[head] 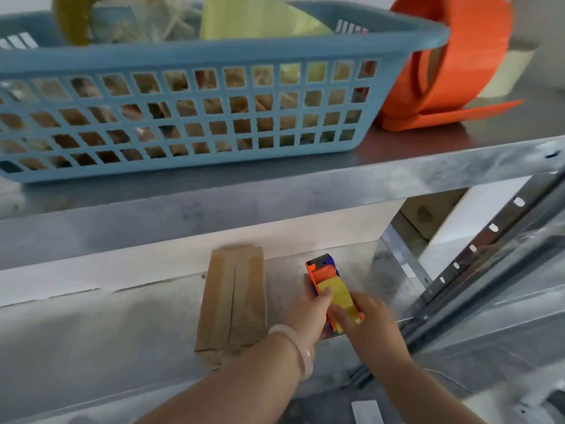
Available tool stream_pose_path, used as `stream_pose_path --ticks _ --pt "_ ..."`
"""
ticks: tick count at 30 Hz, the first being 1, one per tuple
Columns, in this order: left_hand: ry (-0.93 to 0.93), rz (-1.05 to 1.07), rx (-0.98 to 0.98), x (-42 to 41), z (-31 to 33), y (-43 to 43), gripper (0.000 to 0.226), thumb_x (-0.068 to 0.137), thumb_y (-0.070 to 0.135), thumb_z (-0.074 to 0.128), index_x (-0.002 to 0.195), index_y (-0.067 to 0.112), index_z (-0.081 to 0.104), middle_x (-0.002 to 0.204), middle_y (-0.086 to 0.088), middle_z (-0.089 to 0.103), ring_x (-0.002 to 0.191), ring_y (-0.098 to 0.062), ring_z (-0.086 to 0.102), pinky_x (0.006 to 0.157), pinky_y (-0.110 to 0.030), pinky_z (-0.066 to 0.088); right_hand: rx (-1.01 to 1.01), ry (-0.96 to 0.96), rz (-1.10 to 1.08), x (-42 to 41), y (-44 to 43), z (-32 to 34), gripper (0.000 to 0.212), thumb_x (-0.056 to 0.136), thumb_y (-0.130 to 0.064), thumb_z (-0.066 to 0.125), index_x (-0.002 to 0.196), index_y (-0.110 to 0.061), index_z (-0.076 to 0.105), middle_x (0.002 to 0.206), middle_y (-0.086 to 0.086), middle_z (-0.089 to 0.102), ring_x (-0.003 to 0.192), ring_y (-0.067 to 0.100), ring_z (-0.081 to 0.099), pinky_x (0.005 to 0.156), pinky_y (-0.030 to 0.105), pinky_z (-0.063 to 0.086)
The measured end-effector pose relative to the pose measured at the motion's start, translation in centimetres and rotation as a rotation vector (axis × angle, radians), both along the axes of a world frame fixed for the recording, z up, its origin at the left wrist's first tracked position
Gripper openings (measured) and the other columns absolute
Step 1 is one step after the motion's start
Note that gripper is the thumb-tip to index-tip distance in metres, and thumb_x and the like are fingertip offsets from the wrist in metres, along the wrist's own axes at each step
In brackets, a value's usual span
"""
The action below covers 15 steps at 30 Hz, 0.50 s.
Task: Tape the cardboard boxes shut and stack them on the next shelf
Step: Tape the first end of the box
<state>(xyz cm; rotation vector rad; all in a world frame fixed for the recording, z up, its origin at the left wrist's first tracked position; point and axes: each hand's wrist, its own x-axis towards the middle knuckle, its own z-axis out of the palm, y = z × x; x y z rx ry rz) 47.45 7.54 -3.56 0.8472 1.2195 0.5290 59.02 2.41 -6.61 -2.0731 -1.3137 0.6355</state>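
Observation:
A long narrow cardboard box (232,304) lies on the lower metal shelf (107,332), its top flaps meeting along a centre seam. Just right of it is a tape dispenser (331,286) with an orange and blue frame and a yellow roll. My left hand (312,307), a pale bangle on its wrist, grips the dispenser's left side with the thumb over the yellow roll. My right hand (367,322) holds its near right end, fingers lying on the roll. Neither hand touches the box.
On the upper shelf (428,160) stand a blue plastic basket (189,117) full of packing material and a big roll of orange strapping (452,65). A slotted metal upright (477,252) runs diagonally at the right. Another cardboard box (428,209) shows behind the shelving.

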Motion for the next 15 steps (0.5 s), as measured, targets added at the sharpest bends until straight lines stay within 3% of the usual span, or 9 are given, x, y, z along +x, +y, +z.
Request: stream_pose_path --ticks 5,7,10,12,14,15 --pt "0.031 0.054 -0.077 1.2 -1.6 0.0 0.024 0.095 0.028 0.059 0.111 0.011 0.066 0.108 -0.017 0.07 0.099 -0.033 0.067 0.084 -0.046 0.057 0.001 -0.017 0.061 0.3 -1.4 -0.8 0.035 0.089 -0.049 0.059 0.12 -0.032 0.059 0.107 -0.01 0.057 0.102 0.012 0.053 0.09 0.032 0.045" --pt "0.014 0.05 -0.083 0.8 -1.3 -0.3 0.023 0.096 0.027 0.058 0.109 0.01 0.065 0.108 -0.017 0.07 0.096 -0.031 0.068 0.082 -0.044 0.058 0.042 0.133 0.004 0.8 -1.9 -0.7 0.031 0.092 -0.045 0.054 0.124 -0.042 0.055 0.11 -0.011 0.06 0.1 0.004 0.058 0.085 0.027 0.048" --pt "-0.082 0.062 -0.1 -0.5 0.0 -1.0 0.016 0.097 0.022 0.055 0.103 0.011 0.064 0.108 -0.019 0.069 0.091 -0.029 0.067 0.077 -0.04 0.055 0.139 0.548 -0.246 1.8 -2.3 0.1 0.024 0.102 -0.031 0.042 0.119 -0.042 0.056 0.115 -0.004 0.065 0.1 0.005 0.063 0.079 0.024 0.049" --pt "-0.203 0.055 -0.098 -1.6 1.2 -1.7 0.015 0.094 0.02 0.056 0.101 0.01 0.064 0.102 -0.016 0.071 0.088 -0.027 0.068 0.079 -0.041 0.054 0.069 0.897 -0.295 2.2 -2.6 0.7 0.031 0.105 -0.028 0.036 0.125 -0.023 0.059 0.119 0.005 0.064 0.096 0.013 0.068 0.075 0.027 0.053" --pt "-0.337 0.032 -0.091 -2.7 2.4 -2.6 0.03 0.084 0.024 0.057 0.107 0.006 0.065 0.102 -0.016 0.072 0.089 -0.026 0.069 0.082 -0.042 0.054 -0.027 1.32 -0.243 1.7 -3.0 1.4 0.039 0.101 -0.029 0.042 0.124 -0.005 0.064 0.119 0.014 0.066 0.092 0.021 0.072 0.07 0.033 0.058" --pt "-0.386 0.017 -0.088 -3.2 2.8 -2.9 0.04 0.081 0.026 0.057 0.113 0.003 0.064 0.108 -0.019 0.07 0.093 -0.027 0.067 0.083 -0.042 0.054 -0.064 1.528 -0.227 1.2 -3.3 1.8 0.041 0.094 -0.03 0.047 0.118 -0.004 0.068 0.119 0.018 0.067 0.093 0.028 0.072 0.068 0.038 0.059"
